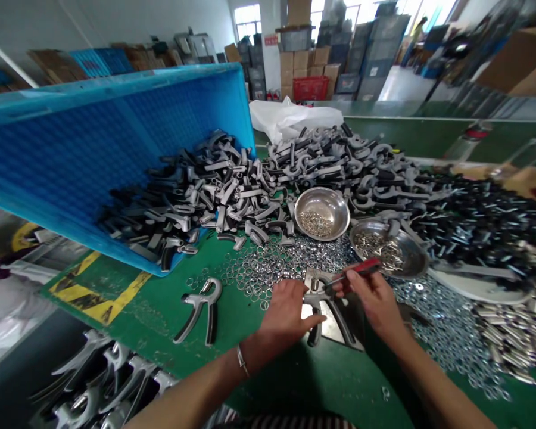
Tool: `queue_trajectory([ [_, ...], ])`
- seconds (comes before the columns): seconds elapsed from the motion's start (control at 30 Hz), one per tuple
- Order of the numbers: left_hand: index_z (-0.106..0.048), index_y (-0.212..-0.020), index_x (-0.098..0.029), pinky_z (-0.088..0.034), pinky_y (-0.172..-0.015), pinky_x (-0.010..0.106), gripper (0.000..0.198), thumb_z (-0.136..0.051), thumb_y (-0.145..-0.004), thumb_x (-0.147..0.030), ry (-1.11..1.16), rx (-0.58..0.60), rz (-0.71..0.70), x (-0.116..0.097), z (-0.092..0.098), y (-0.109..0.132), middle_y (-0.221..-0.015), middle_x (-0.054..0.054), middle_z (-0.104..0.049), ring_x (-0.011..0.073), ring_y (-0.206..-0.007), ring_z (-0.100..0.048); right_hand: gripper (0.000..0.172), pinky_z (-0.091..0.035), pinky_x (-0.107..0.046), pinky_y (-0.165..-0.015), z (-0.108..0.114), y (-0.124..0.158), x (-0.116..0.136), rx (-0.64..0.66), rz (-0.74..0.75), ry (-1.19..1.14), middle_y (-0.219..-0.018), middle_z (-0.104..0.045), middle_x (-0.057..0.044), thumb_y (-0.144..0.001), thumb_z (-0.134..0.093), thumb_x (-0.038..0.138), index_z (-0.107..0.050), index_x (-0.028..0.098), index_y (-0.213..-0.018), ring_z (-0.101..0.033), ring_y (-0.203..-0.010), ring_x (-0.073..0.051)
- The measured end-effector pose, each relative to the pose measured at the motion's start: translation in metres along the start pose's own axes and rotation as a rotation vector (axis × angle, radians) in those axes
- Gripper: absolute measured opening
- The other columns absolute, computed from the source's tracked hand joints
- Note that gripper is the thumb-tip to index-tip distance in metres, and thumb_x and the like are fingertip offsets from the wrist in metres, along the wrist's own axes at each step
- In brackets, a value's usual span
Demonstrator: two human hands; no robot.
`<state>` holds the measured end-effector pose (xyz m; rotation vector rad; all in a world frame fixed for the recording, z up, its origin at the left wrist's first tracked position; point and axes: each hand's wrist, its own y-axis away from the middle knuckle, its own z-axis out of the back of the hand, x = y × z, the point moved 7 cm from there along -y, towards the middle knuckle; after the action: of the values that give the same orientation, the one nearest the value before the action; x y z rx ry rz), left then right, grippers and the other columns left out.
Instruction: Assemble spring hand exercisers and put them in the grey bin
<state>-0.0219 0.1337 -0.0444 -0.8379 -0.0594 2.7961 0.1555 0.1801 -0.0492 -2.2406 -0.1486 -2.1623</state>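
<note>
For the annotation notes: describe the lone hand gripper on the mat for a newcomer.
Find the big blue plastic crate tipped over on the green work mat. Below its corner, by the yellow-and-black hazard tape, a spring hand gripper lies just left of the person's left hand. Unlike the others, it lies alone and untouched, its coil spring showing at the top.

A metal spring hand grip [328, 316] lies between the left hand [286, 316] and the right hand [375, 304], which holds a red-handled tool [355, 269]. A second metal spring hand grip [201, 307] sits on the green table [335, 381] left of the left hand. Loose steel rings [268, 268] lie ahead of the hands, with a round steel bowl [321, 213] beyond them and a tipped blue plastic crate [116, 137] further ahead and left.
</note>
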Motion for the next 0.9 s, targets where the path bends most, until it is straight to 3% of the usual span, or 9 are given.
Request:
queue_trajectory([
  [0.07,-0.058,-0.111,-0.017,-0.039,-0.097,0.045,0.056,-0.077,-0.076,-0.056,-0.001,0.043,0.015,0.007,-0.013,0.005,-0.111,0.009,-0.06,0.0294,-0.107,-0.051,0.028,-0.06,-0.034,-0.062,-0.002,0.002,-0.01,-0.004,-0.008,0.102,-0.081,-0.076,-0.003,-0.09,-0.064,0.051,-0.058,0.025,-0.098,-0.071,-0.062,-0.02],
  [0.17,-0.058,-0.106,-0.02,-0.039,-0.095,0.041,0.043,-0.076,-0.079,-0.049,0.039,0.09,-0.002,0.009,-0.02,0.0,-0.108,0.006,-0.059,0.0267,-0.105,-0.051,0.027,-0.059,-0.035,-0.058,-0.004,0.005,-0.017,-0.016,0.014,0.234,-0.078,-0.076,-0.003,-0.093,-0.057,0.053,-0.053,0.026,-0.094,-0.07,-0.057,-0.021],
  [0.73,-0.057,-0.109,-0.02,-0.037,-0.097,0.039,0.041,-0.074,-0.082,-0.046,0.104,0.126,-0.02,0.01,-0.019,-0.005,-0.111,0.005,-0.059,0.0256,-0.106,-0.051,0.026,-0.057,-0.037,-0.063,-0.003,0.011,-0.019,-0.061,0.106,0.523,-0.077,-0.075,-0.006,-0.097,-0.046,0.052,-0.049,0.026,-0.097,-0.072,-0.066,-0.025],
  [0.9,-0.057,-0.11,-0.021,-0.037,-0.096,0.039,0.043,-0.073,-0.083,-0.049,0.102,0.127,-0.014,0.011,-0.02,-0.003,-0.112,0.006,-0.058,0.0261,-0.107,-0.051,0.028,-0.052,-0.038,-0.064,-0.014,0.011,-0.009,-0.023,0.248,0.773,-0.078,-0.07,-0.009,-0.094,-0.046,0.052,-0.051,0.024,-0.094,-0.07,-0.07,-0.029],
])
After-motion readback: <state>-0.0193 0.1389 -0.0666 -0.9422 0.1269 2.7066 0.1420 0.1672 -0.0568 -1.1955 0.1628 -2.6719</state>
